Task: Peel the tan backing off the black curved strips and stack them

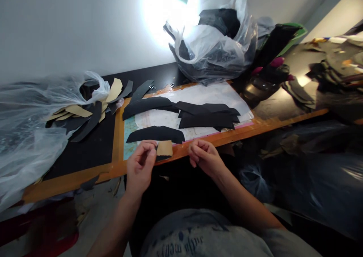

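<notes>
From my remote seat I see paper (195, 94) on the table (96, 153), a pile of pieces (207, 115) on its right half, a lone piece (154, 135) nearer the front, leftward. Strips (95, 117) lie left, a bag (212, 60) behind; a patch (165, 148) is between left hand (141, 166) and right hand (207, 157).

Dark lettering on my shirt, no sure word in it.
The letters (181, 246) run across the front of my grey shirt (232, 240), low in the view; they are blurred and warped, and though a few resemble "men", I cannot read the whole with confidence.
</notes>
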`<state>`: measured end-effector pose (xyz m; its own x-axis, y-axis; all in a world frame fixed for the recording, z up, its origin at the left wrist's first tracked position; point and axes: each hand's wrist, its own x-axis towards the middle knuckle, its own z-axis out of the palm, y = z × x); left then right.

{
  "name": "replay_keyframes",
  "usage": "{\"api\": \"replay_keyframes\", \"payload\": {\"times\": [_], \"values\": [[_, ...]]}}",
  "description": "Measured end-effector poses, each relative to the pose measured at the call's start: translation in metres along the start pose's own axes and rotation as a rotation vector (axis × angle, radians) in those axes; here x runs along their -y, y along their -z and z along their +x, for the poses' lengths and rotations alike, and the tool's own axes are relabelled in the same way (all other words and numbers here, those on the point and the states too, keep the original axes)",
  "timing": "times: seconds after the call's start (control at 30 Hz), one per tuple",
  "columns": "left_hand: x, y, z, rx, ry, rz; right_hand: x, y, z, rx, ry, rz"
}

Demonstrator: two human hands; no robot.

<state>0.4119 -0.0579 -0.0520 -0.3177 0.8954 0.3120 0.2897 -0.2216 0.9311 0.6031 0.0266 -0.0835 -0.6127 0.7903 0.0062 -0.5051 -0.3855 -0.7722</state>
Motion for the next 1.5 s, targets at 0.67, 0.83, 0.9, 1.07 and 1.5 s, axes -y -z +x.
{"api": "replay_keyframes", "payload": {"times": [0.67, 0.83, 0.9, 1.07, 1.5], "values": [[-0.005, -0.042, -0.014, 0.241, 0.258, -0.408, 0.006, -0.008, -0.004, 0.205, 0.073, -0.267], [0.005, -0.049, -0.019, 0.221, 0.318, -0.653, -0.007, -0.008, -0.003, 0.132, 0.014, -0.049], [0.003, -0.05, -0.018, 0.187, 0.344, -0.719, -0.008, -0.009, -0.002, 0.118, -0.016, 0.025], [0.003, -0.039, -0.008, -0.117, 0.365, -0.784, 0.002, 0.001, 0.003, -0.011, 0.046, 0.21], [0.015, -0.015, 0.001, -0.271, 0.261, -0.633, 0.051, 0.085, 0.001, -0.544, 0.322, 0.284]]}}
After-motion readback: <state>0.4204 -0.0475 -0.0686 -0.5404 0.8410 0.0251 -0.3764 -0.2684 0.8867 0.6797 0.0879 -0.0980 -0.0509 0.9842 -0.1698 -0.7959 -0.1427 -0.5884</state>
